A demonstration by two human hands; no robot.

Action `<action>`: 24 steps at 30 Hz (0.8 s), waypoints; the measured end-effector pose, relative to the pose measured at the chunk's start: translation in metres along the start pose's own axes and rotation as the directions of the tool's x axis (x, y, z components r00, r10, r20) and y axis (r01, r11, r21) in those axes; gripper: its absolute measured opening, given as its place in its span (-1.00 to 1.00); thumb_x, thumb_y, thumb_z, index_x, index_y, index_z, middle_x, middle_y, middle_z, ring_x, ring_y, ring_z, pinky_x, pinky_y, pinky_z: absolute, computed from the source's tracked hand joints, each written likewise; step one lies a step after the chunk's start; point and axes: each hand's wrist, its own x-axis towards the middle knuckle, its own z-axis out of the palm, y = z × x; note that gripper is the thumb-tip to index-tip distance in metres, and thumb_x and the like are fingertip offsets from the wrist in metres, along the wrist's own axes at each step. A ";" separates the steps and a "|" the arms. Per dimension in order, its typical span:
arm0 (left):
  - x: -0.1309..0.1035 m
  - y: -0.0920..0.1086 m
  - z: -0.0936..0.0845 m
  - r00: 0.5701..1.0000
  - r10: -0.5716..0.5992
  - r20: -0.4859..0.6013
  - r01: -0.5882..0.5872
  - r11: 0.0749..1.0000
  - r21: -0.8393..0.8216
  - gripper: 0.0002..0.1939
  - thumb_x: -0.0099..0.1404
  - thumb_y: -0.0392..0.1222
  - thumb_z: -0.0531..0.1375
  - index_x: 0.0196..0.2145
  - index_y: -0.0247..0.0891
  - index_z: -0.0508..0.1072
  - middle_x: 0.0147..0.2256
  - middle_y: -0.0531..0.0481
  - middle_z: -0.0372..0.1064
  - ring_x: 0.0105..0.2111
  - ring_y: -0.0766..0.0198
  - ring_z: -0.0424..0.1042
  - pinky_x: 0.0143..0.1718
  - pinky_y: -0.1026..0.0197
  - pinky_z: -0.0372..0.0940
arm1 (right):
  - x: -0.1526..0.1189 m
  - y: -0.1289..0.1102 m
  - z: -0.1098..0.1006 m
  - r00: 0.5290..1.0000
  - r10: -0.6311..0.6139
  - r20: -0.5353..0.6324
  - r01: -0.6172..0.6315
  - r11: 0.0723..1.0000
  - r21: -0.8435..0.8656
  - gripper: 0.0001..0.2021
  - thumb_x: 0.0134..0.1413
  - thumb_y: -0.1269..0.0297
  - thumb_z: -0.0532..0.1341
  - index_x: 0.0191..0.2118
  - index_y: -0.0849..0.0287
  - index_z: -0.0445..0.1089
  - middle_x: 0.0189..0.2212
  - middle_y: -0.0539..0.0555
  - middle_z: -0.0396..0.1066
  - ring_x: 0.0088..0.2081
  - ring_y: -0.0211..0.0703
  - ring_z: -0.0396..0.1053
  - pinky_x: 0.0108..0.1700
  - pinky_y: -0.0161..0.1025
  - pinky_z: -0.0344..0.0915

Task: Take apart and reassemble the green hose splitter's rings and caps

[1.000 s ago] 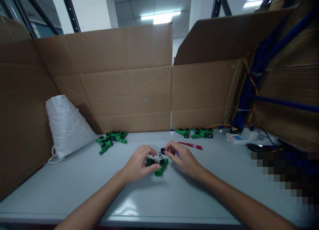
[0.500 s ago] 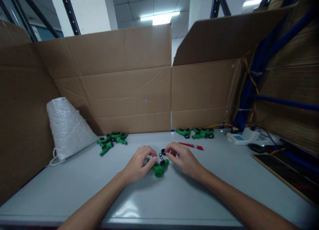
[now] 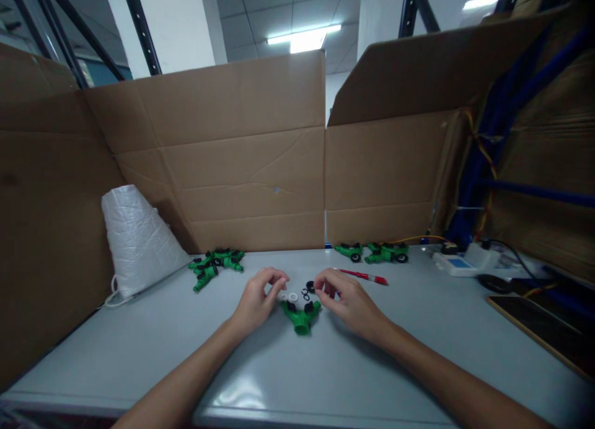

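Observation:
A green Y-shaped hose connector [image 3: 301, 320] with black levers rests on the table between my hands. My left hand [image 3: 260, 296] is just up and left of it, thumb and fingertips brought together; anything between them is too small to make out. Across from it, my right hand [image 3: 346, 296] has its fingers curled toward the thumb, their grip hidden. White rings [image 3: 292, 297] lie behind the connector's left arm. Small black rings [image 3: 305, 294] sit behind its middle, and a black round cap [image 3: 310, 286] is close to my right fingertips.
More green connectors lie at the back left [image 3: 216, 265] and back right [image 3: 385, 252]. A red pen [image 3: 365, 276] is beyond my right hand. A white padded bag [image 3: 139, 243] stands left, a power strip [image 3: 458, 263] right. Cardboard walls [image 3: 246, 168] enclose the table [image 3: 372, 379].
My left hand has drawn back from the connector, uncovering the white rings and the connector's left arm. My right hand stays close by the black cap. The view has shifted slightly.

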 end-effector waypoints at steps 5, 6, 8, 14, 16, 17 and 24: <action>0.004 -0.009 -0.004 0.993 -0.101 -0.063 0.100 0.995 -0.016 -0.57 0.53 0.15 0.07 -0.31 -0.23 0.47 -0.38 -0.01 0.43 -0.32 0.19 0.40 -0.26 0.21 0.23 | -0.001 0.002 0.001 1.000 0.004 0.003 -0.004 1.000 0.008 -0.92 0.31 0.39 0.18 -0.19 0.09 0.41 -0.30 0.03 0.43 -0.29 -0.09 0.35 -0.23 -0.17 0.25; 0.005 -0.011 -0.005 0.989 -0.124 -0.080 0.122 0.992 -0.027 -0.55 0.52 0.17 0.07 -0.34 -0.23 0.44 -0.41 0.02 0.40 -0.36 0.21 0.37 -0.29 0.22 0.20 | -0.001 0.001 0.001 1.000 0.009 0.003 -0.009 1.000 0.008 -0.93 0.31 0.38 0.18 -0.20 0.09 0.40 -0.30 0.03 0.43 -0.30 -0.09 0.36 -0.23 -0.17 0.25; 0.007 -0.015 -0.006 0.981 -0.160 -0.112 0.154 0.986 -0.060 -0.52 0.52 0.19 0.05 -0.41 -0.22 0.37 -0.47 0.06 0.31 -0.41 0.25 0.30 -0.32 0.22 0.17 | -0.001 -0.001 0.001 1.000 0.019 0.003 -0.019 1.000 0.006 -0.93 0.32 0.38 0.18 -0.20 0.09 0.40 -0.30 0.03 0.42 -0.30 -0.10 0.36 -0.24 -0.17 0.24; 0.010 -0.023 -0.007 0.942 -0.243 -0.232 0.206 0.963 -0.172 -0.43 0.48 0.27 0.08 -0.52 -0.19 0.18 -0.55 0.13 0.12 -0.50 0.31 0.15 -0.39 0.23 0.10 | 0.000 -0.005 0.000 0.999 0.034 0.000 -0.034 0.999 0.021 -0.92 0.31 0.40 0.18 -0.22 0.10 0.39 -0.31 0.01 0.42 -0.31 -0.12 0.35 -0.23 -0.18 0.24; 0.011 -0.024 -0.006 0.934 -0.246 -0.257 0.202 0.961 -0.188 -0.44 0.48 0.30 0.05 -0.49 -0.19 0.22 -0.53 0.12 0.16 -0.49 0.30 0.18 -0.38 0.23 0.12 | 0.000 -0.004 0.001 0.999 0.038 0.000 -0.038 0.999 0.031 -0.92 0.31 0.40 0.18 -0.22 0.09 0.39 -0.31 0.01 0.41 -0.31 -0.12 0.35 -0.24 -0.18 0.23; 0.011 -0.024 -0.005 0.933 -0.245 -0.264 0.198 0.961 -0.191 -0.44 0.49 0.30 0.03 -0.47 -0.19 0.23 -0.51 0.11 0.17 -0.48 0.29 0.19 -0.38 0.22 0.14 | 0.000 -0.002 0.002 0.999 0.042 0.000 -0.042 0.999 0.034 -0.93 0.31 0.40 0.18 -0.21 0.09 0.39 -0.32 0.01 0.41 -0.31 -0.12 0.35 -0.24 -0.18 0.23; 0.010 -0.028 -0.001 0.953 -0.228 -0.199 0.200 0.968 -0.152 -0.44 0.52 0.32 -0.06 -0.42 -0.18 0.23 -0.47 0.09 0.20 -0.44 0.27 0.22 -0.32 0.21 0.17 | 0.000 0.001 0.003 0.999 0.043 -0.012 -0.042 0.999 0.031 -0.92 0.30 0.41 0.18 -0.21 0.10 0.39 -0.34 -0.01 0.40 -0.32 -0.12 0.34 -0.24 -0.20 0.22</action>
